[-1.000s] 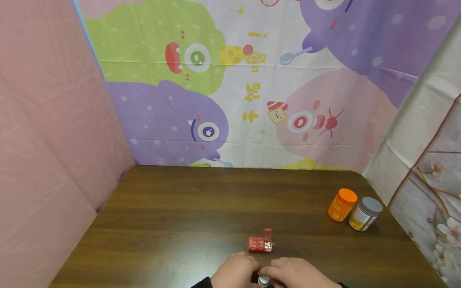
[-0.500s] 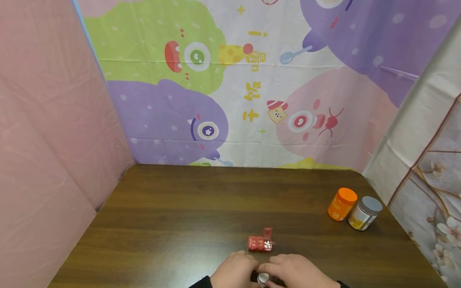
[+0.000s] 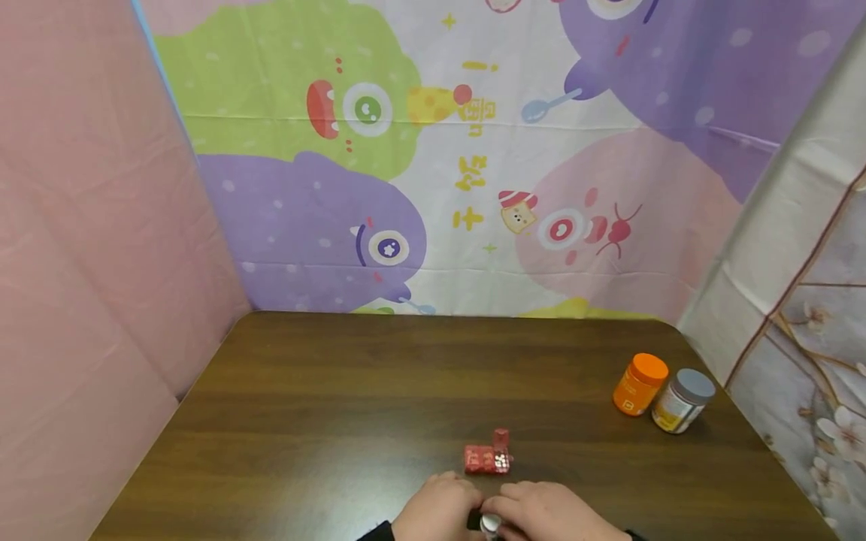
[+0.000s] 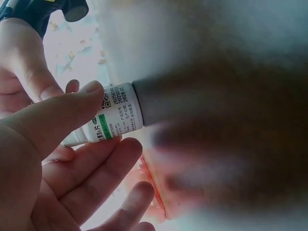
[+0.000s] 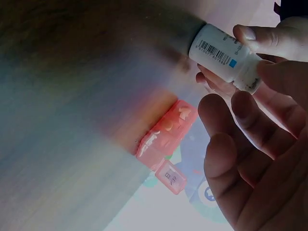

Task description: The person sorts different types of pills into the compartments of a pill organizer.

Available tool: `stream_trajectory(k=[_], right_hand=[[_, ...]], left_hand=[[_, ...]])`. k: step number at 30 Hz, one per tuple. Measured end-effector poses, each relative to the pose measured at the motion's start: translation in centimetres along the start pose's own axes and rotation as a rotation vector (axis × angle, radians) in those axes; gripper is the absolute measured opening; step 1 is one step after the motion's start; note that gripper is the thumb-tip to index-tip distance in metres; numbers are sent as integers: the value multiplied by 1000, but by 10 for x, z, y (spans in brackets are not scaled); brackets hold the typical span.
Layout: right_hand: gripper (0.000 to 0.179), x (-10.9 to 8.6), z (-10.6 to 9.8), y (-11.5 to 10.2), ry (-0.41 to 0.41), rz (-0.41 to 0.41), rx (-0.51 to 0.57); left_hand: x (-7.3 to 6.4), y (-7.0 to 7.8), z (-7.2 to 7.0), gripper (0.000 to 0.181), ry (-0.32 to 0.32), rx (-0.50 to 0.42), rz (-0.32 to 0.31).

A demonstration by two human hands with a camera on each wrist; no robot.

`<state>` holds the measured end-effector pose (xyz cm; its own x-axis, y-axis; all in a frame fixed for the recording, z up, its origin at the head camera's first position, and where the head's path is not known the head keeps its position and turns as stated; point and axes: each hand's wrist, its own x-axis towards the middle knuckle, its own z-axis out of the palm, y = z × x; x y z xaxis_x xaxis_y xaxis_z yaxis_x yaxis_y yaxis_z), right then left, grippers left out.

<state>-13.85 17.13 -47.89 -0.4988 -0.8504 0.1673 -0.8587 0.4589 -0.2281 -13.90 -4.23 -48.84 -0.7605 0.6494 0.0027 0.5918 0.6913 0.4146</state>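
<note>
At the near edge of the head view, a small white pill bottle (image 3: 490, 525) stands upright on the table between both hands. My left hand (image 3: 438, 507) grips its body, thumb on one side and fingers on the other, as the left wrist view shows on the printed label (image 4: 115, 113). Around the white cap (image 5: 248, 73), the thumb and fingertips of my right hand (image 3: 551, 511) pinch from the sides. Just beyond the hands lies a red pill organizer (image 3: 477, 459); its right-hand lid (image 3: 501, 439) is raised, and white tablets (image 3: 501, 460) show in that compartment.
An orange jar (image 3: 640, 385) and a grey-lidded jar (image 3: 683, 401) stand side by side at the right of the brown wooden table (image 3: 325, 398). A cartoon-print cloth (image 3: 467, 278) hangs behind the table, and a pink cloth (image 3: 101, 248) hangs at the left.
Both hands stay at the bottle, with only slight finger movement at the cap. The head view has shifted a little; the organizer and jars have not moved on the table.
</note>
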Motion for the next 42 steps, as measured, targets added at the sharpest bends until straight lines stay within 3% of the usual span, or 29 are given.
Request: stream_trajectory(k=[9,14,19,22,30,35,42], right_hand=[[22,1,2,-1,-70,64,84],[34,1,4,-2,-94,90,123],[25,-6,-3,-1,-69,206,236],[21,-17,-13,7,-20,313,229],[26,-82,-41,60,132,695,57],[30,-132,-60,104,99,902,16],[32,-188,-77,154,50,1042,-34]], left_hand=[[-2,1,0,21,28,-26,-4],[-4,-1,2,30,22,-39,-12],[-9,-1,-1,45,-33,-8,-51],[-14,-2,-7,57,-26,35,-60],[-33,-16,-22,80,124,160,-133],[-44,-27,-26,91,180,189,-198],[-51,-32,-29,92,181,167,-237]])
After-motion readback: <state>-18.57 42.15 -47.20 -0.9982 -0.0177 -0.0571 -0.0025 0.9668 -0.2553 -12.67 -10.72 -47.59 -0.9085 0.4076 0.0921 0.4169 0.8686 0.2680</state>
